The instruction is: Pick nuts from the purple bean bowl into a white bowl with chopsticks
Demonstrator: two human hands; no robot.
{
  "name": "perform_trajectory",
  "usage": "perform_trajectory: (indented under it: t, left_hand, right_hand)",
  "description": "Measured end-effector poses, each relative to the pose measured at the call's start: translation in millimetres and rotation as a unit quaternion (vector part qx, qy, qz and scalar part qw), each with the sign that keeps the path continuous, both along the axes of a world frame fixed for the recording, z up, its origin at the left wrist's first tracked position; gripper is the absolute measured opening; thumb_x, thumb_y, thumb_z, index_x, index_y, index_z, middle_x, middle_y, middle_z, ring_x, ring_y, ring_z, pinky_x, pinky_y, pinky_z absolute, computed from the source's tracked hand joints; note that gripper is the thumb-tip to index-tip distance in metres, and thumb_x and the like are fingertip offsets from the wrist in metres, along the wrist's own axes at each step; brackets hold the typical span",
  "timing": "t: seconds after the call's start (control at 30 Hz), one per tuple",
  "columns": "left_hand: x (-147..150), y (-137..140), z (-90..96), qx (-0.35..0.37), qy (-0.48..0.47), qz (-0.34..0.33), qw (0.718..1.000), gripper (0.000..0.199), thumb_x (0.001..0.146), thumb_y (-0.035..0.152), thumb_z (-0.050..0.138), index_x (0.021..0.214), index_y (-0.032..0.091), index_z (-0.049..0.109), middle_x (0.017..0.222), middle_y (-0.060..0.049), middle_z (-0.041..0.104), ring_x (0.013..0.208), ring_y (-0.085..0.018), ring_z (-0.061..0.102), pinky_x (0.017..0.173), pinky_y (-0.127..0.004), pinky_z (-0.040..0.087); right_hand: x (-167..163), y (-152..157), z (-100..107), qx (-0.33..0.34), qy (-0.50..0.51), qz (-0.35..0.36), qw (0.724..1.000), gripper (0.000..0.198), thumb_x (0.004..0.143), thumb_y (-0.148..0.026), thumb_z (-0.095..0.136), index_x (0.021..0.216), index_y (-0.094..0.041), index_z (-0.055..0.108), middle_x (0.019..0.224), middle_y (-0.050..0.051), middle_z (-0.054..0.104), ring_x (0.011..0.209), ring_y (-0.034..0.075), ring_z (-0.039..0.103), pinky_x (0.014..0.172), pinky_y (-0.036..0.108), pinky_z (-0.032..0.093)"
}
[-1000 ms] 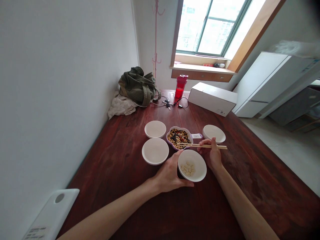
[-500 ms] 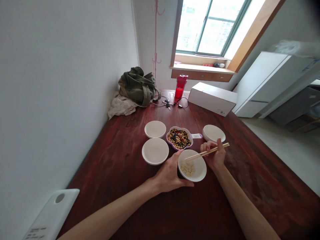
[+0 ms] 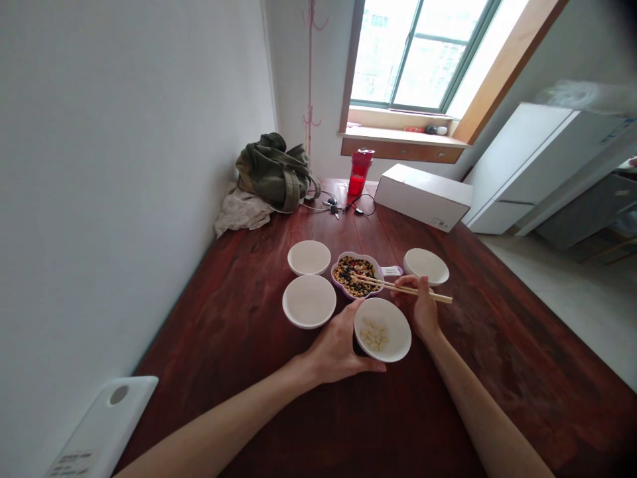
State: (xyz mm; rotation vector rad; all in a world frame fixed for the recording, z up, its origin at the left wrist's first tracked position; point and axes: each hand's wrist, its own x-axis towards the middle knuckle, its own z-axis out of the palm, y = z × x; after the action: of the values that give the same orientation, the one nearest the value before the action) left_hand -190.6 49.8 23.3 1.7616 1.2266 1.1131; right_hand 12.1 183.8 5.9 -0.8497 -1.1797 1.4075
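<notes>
My left hand (image 3: pixel 341 348) is wrapped round the left side of a white bowl (image 3: pixel 397 332), with the thumb along its near side. Several pale, flat seeds (image 3: pixel 373 335) lie in that bowl. A pair of wooden chopsticks (image 3: pixel 405 289) is gripped in my right hand (image 3: pixel 421 307). Their tips reach into a lilac scalloped dish (image 3: pixel 382 271) with a handle, which holds mixed beans and seeds (image 3: pixel 351 265). Whether the tips pinch anything is too small to tell.
Two white bowls (image 3: pixel 309 302) stand left of the dish, and another white bowl (image 3: pixel 426 265) stands to its right. Farther back on the dark wooden table (image 3: pixel 318 425) are a green bag (image 3: pixel 273 174), keys (image 3: pixel 334 209), a red bottle (image 3: pixel 359 174) and a white box (image 3: pixel 423 196).
My right hand has swung the chopsticks' tips from the white bowl with pale seeds up and left to the lilac dish. My left hand and the bowl have stayed in place.
</notes>
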Motion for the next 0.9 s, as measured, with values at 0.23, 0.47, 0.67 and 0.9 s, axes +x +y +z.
perform_trajectory:
  t: [0.23, 0.47, 0.67, 0.9]
  left_hand:
    - [-0.1, 0.1, -1.5, 0.004, 0.003, -0.001, 1.0, 0.132, 0.055, 0.049, 0.099, 0.16, 0.023, 0.025, 0.156, -0.018, 0.044, 0.144, -0.039, 0.044, 0.123, -0.055, 0.034]
    - [-0.2, 0.1, 1.0, -0.003, -0.01, -0.007, 1.0, 0.131, 0.055, 0.046, 0.099, 0.16, 0.023, 0.025, 0.155, -0.018, 0.045, 0.143, -0.039, 0.046, 0.122, -0.056, 0.035]
    - [0.1, 0.0, 0.7, -0.003, -0.007, 0.0, 1.0, 0.131, 0.054, 0.047, 0.099, 0.16, 0.023, 0.026, 0.155, -0.018, 0.045, 0.143, -0.04, 0.045, 0.123, -0.056, 0.034]
    - [-0.2, 0.5, 0.8, 0.0, -0.008, -0.004, 1.0, 0.129, 0.054, 0.049, 0.099, 0.159, 0.023, 0.027, 0.153, -0.017, 0.047, 0.142, -0.039, 0.046, 0.123, -0.054, 0.035]
  right_hand:
    - [-4.1, -5.4, 4.3, 0.073, -0.115, -0.006, 0.991, 0.054, 0.097, -0.067, 0.047, 0.085, -0.022, 0.074, 0.071, 0.004, 0.069, 0.059, 0.017, 0.061, 0.052, 0.028, 0.047]
    - [-4.2, -5.9, 5.3, 0.088, -0.127, -0.019, 0.988, 0.056, 0.095, -0.069, 0.05, 0.082, -0.022, 0.076, 0.069, 0.005, 0.07, 0.056, 0.017, 0.06, 0.051, 0.03, 0.046]
    - [-3.1, -6.5, 4.4, 0.08, -0.111, -0.026, 0.99, 0.057, 0.095, -0.07, 0.049, 0.082, -0.022, 0.077, 0.07, 0.005, 0.071, 0.057, 0.018, 0.061, 0.05, 0.029, 0.046]
    - [0.0, -1.8, 1.2, 0.037, -0.07, -0.005, 0.997, 0.065, 0.093, -0.078, 0.042, 0.081, -0.022, 0.073, 0.067, 0.005, 0.069, 0.056, 0.017, 0.061, 0.05, 0.029, 0.048]
